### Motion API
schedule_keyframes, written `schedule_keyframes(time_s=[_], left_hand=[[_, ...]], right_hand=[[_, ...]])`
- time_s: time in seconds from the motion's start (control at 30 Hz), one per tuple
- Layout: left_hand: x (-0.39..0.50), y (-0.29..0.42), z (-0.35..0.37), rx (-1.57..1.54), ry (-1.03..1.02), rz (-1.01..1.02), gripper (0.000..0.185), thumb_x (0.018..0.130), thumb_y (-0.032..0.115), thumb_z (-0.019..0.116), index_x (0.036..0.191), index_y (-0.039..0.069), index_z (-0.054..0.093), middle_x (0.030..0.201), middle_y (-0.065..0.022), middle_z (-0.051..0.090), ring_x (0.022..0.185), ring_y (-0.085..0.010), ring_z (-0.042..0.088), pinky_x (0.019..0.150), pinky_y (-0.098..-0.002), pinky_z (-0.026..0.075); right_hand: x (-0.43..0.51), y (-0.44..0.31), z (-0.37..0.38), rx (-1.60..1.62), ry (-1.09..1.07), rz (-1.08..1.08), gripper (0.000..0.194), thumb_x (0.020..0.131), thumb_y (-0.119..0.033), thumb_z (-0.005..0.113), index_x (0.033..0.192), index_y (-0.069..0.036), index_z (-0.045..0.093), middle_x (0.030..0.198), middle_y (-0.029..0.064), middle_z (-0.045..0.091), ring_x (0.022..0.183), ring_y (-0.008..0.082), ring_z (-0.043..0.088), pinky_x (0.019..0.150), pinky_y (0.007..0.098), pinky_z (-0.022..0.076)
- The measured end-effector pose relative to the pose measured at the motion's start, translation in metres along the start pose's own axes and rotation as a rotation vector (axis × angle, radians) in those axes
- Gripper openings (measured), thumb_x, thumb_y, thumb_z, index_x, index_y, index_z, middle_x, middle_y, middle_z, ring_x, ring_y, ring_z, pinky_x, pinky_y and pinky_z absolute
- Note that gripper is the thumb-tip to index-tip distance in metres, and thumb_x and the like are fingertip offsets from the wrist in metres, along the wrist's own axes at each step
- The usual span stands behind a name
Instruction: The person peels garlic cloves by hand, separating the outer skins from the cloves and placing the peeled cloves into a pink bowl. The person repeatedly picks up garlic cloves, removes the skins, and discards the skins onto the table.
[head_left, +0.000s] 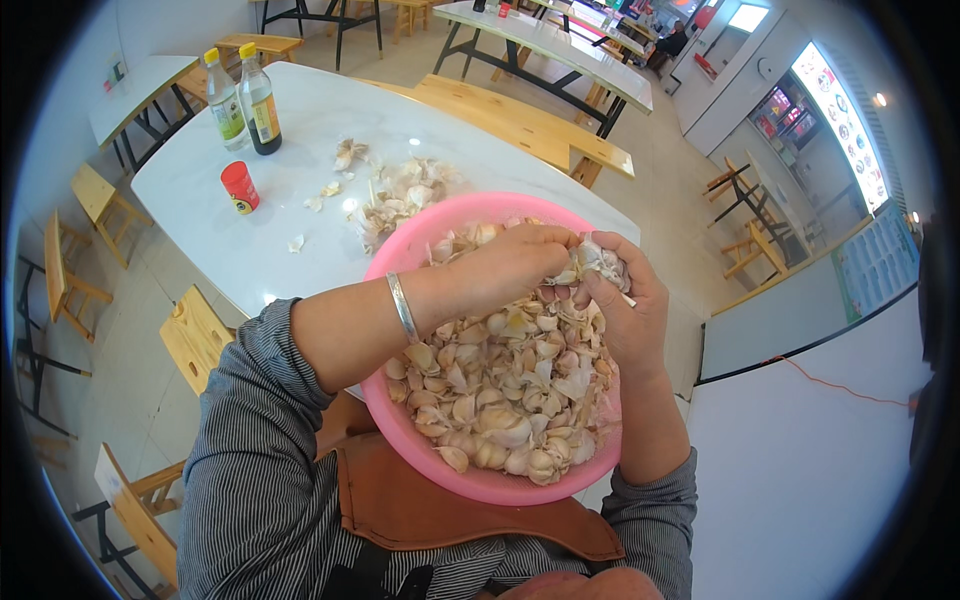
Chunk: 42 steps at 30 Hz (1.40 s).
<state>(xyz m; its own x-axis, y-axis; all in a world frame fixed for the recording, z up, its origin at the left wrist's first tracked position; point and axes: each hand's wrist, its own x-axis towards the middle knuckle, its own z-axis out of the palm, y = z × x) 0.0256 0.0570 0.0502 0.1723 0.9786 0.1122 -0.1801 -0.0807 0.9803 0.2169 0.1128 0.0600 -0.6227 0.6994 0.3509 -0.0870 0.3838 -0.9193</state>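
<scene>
A pink plastic basket (379, 382) full of garlic cloves and bulbs (502, 420) rests against my front, partly over the table. Above its far right part, my right hand (634, 292) grips a garlic bulb (600, 262) with a short stem. My left hand (525, 259), a silver bangle on its wrist, comes across the basket and pinches at the near side of that same bulb; its fingertips are partly hidden. Beyond the basket rim, a pile of papery garlic skins (412, 187) lies on the white table (300, 112).
Two glass bottles with yellow caps (225, 112) (261, 112) and a red shaker (240, 187) stand on the table's far left. A wooden bench (495, 120) runs behind the table. Stools and other tables stand around; a person (671, 41) sits far off.
</scene>
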Motion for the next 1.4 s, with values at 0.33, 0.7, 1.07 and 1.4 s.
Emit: schedule_keyframes(time_s=[0.33, 0.7, 1.07, 1.4], left_hand=[[0.007, -0.009, -0.004, -0.061, -0.066, 0.022, 0.027, 0.088, 0.008, 0.049, 0.111, 0.001, 0.062, 0.099, -0.0045, 0.062, 0.091, -0.0119, 0.056, 0.082, -0.0284, 0.046], [0.003, 0.000, -0.006, -0.102, -0.049, -0.075, 0.020, 0.095, 0.022, 0.056, 0.104, 0.004, 0.060, 0.089, -0.0028, 0.061, 0.078, -0.0120, 0.062, 0.071, -0.0264, 0.047], [0.003, 0.000, -0.006, -0.078, -0.033, -0.058, 0.022, 0.092, 0.020, 0.058, 0.102, 0.001, 0.063, 0.088, -0.0051, 0.063, 0.078, -0.0141, 0.063, 0.070, -0.0267, 0.049], [0.000, 0.005, -0.004, -0.015, -0.058, -0.071, 0.034, 0.097, 0.025, 0.051, 0.106, -0.006, 0.061, 0.090, -0.0112, 0.065, 0.072, -0.0189, 0.067, 0.062, -0.0301, 0.058]], right_hand=[[0.006, 0.003, -0.005, 0.272, 0.075, 0.013, 0.038, 0.092, -0.001, 0.065, 0.128, -0.002, 0.057, 0.100, 0.0059, 0.064, 0.081, 0.0105, 0.061, 0.071, 0.0249, 0.0525], [0.003, 0.006, -0.003, -0.322, -0.048, -0.242, 0.040, 0.085, 0.005, 0.070, 0.123, -0.004, 0.062, 0.118, 0.0051, 0.062, 0.104, 0.0133, 0.061, 0.088, 0.0277, 0.0508], [0.001, 0.004, -0.002, -0.204, -0.094, -0.220, 0.039, 0.084, 0.004, 0.071, 0.121, -0.004, 0.063, 0.113, 0.0049, 0.064, 0.100, 0.0127, 0.063, 0.086, 0.0280, 0.0528], [0.002, 0.000, -0.003, -0.345, -0.102, -0.257, 0.035, 0.076, 0.002, 0.075, 0.111, -0.002, 0.071, 0.115, 0.0086, 0.065, 0.102, 0.0198, 0.064, 0.087, 0.0310, 0.0521]])
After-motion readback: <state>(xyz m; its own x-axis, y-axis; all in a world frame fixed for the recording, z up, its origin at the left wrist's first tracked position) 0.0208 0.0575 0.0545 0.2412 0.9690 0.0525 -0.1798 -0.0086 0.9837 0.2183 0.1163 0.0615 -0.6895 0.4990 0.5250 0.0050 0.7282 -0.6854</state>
